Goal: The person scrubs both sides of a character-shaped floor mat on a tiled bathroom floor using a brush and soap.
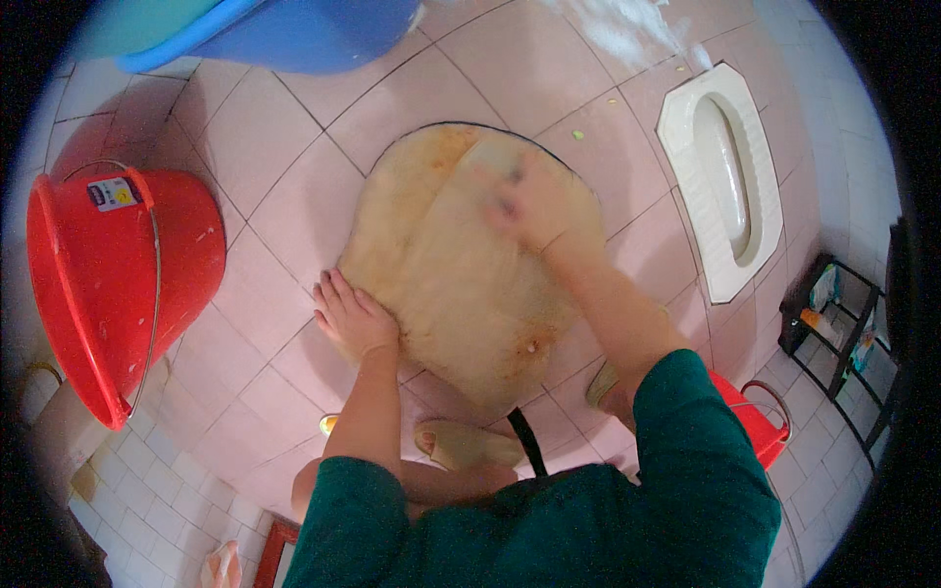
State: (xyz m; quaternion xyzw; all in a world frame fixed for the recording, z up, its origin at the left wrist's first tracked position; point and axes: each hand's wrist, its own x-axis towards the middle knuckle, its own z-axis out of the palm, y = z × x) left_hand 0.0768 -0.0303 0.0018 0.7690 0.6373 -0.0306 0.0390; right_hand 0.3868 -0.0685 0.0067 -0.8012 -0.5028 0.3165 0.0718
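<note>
A large round board (461,274), tan with brown stains, lies before me over the pink floor tiles; it looks wooden. My left hand (355,316) rests at its left edge, fingers stretched out and lying flat. Over the board's upper right part is my right hand (529,206), smeared by motion. Dark spots show about its fingers, and whether it holds anything cannot be made out. A paler patch runs across the board beside that hand.
A red bucket (181,240) with a wire handle is at the left, and a blue basin (323,34) at the far left. A white squat toilet (701,186) is at the right, near a black rack (833,353). Another red bucket (750,426) is behind my right arm. White foam (627,34) lies beyond.
</note>
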